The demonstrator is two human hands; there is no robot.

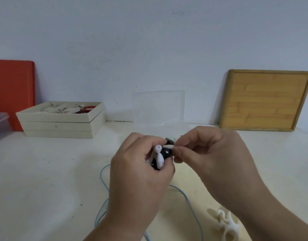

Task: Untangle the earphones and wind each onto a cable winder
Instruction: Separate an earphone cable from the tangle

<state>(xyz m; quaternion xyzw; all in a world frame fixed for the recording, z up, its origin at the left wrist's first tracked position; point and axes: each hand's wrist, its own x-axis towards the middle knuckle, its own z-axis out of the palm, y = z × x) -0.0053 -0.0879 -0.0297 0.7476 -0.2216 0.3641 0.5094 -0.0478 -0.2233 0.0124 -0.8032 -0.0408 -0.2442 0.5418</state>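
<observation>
Nearest lies one white cable winder (226,223), empty, beside one loose blue cable (188,200). The left hand (139,178) grips a dark winder (167,152) wound with white earphones (158,153); the right hand (207,153) pinches their plug (168,146). This looks like the finishing step; next the plug needs tucking in.

I see a plain pale blue-grey wall (149,40) filling the upper half of the frame, evenly lit, with a few small dark specks near the middle. Below it runs an off-white desk (45,171), lightly scuffed. At the far left an orange-red board (12,87) stands against the wall; at the right a bamboo tray (266,100) leans on it. Stacked cream trays (61,124) sit left of centre.
</observation>
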